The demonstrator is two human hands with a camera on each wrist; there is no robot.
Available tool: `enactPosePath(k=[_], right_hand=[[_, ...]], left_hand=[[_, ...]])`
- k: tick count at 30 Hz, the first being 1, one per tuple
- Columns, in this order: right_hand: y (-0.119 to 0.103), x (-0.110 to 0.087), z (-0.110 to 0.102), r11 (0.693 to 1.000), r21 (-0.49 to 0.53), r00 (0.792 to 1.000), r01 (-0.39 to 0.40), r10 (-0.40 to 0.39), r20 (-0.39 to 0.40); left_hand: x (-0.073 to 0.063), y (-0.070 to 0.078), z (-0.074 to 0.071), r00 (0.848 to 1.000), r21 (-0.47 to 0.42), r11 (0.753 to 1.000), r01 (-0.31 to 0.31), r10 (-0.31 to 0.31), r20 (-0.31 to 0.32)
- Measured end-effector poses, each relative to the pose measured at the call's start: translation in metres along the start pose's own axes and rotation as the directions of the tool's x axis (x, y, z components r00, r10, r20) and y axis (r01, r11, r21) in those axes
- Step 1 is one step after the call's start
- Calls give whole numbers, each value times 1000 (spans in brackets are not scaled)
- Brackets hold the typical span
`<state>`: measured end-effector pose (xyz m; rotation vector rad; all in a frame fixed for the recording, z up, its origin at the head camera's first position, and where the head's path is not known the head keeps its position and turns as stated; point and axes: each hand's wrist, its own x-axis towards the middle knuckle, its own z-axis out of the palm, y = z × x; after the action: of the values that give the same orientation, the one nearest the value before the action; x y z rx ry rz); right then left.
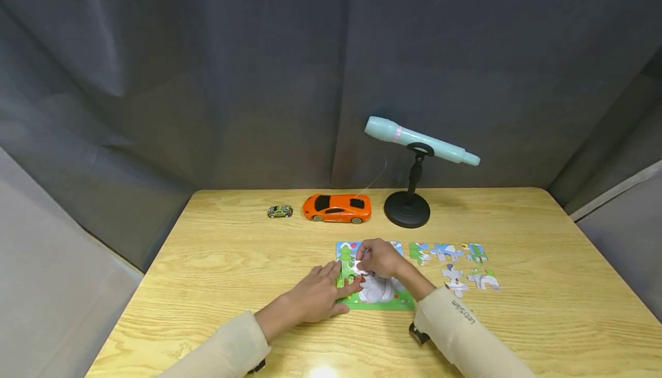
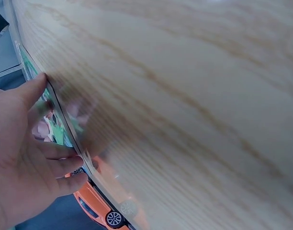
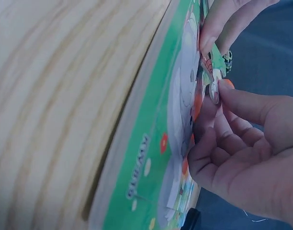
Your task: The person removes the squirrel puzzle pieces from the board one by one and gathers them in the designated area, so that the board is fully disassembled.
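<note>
A jigsaw puzzle board [image 1: 380, 304] with a grey animal on green ground lies near the middle of the table. My right hand [image 1: 381, 258] pinches a puzzle piece [image 3: 214, 91] between thumb and fingers over the board's upper left part; in the right wrist view the piece stands tilted. At the board's left side, my left hand [image 1: 316, 293] rests with extended fingers touching the board and its pieces. The left wrist view shows this hand's thumb and fingertips along the board edge. Part of the picture is hidden beneath both hands.
Several loose puzzle pieces [image 1: 453, 280] lie right of the board. Behind it stand an orange toy car [image 1: 337, 208], a small green-and-black toy car [image 1: 280, 211] and a light blue microphone [image 1: 429, 142] on a black stand [image 1: 407, 210]. Grey curtain [image 1: 269, 79] hangs behind the table.
</note>
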<state>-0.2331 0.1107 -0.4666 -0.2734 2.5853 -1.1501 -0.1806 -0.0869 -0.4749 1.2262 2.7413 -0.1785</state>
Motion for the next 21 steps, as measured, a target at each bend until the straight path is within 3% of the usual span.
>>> enactPosePath(k=[10,21], right_hand=[[2,-9,-21,999,31,999,43,-43,0],[36,-34,-68,988,119,995,97,-100,22]], left_hand=[[0,1,0,1000,-9,1000,-5,5,-4],[2,-2,1,997,10,998,-67,67,-34]])
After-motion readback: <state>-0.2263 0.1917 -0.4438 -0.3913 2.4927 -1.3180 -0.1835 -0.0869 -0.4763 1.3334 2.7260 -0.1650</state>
